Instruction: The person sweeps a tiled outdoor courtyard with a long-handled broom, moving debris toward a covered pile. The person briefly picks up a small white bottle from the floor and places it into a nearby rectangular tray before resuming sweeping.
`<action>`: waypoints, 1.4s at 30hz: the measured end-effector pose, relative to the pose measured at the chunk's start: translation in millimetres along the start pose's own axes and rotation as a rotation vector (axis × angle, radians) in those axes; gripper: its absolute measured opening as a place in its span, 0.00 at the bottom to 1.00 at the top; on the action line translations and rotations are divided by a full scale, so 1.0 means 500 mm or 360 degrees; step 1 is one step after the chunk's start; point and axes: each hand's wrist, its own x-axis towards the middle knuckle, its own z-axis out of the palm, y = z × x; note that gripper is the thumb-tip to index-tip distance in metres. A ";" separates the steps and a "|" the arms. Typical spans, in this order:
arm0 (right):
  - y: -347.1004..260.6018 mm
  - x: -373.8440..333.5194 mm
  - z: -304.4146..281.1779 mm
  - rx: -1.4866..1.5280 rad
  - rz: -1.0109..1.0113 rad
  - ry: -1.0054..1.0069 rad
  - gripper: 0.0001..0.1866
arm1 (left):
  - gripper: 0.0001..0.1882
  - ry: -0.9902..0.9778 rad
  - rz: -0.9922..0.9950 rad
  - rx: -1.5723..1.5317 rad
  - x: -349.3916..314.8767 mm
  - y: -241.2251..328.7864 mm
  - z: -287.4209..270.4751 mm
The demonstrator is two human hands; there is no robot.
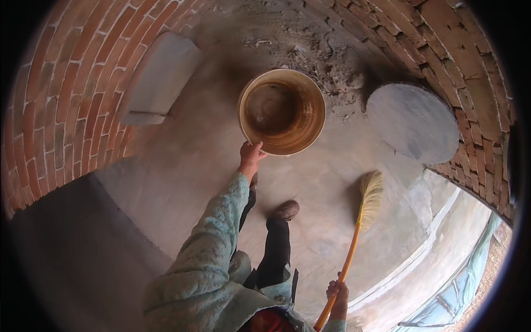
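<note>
With my left hand (251, 156) I grip the near rim of a large round brown pot (311, 113), its fingers closed over the edge. The pot's mouth faces up, showing a stained inside with a darker bottom. My right hand (337, 289) is wrapped round the orange handle of a broom (352, 249), low on the right. The broom's pale straw bristles (371, 191) point away from me, at or just above the floor; I cannot tell whether they touch.
A round grey board (412, 123) leans by the right brick wall (470, 72). A grey slab (164, 77) stands against the left brick wall (72, 105). Loose dirt and rubble (332, 63) lie beyond the pot. Blue-green sheeting (463, 288) lies at the lower right.
</note>
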 end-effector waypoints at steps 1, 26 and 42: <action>0.000 0.006 -0.007 -0.0003 0.0015 -0.0013 0.20 | 0.14 0.0059 0.0068 0.0013 -0.012 -0.001 -0.030; -0.006 -0.003 0.048 -0.0205 -0.0105 -0.0087 0.14 | 0.38 0.0266 -0.0169 0.0138 -0.110 0.052 -0.349; 0.070 0.019 0.401 -0.0380 0.0009 -0.0486 0.06 | 0.23 -0.0189 0.0177 0.1896 -0.536 0.051 -0.545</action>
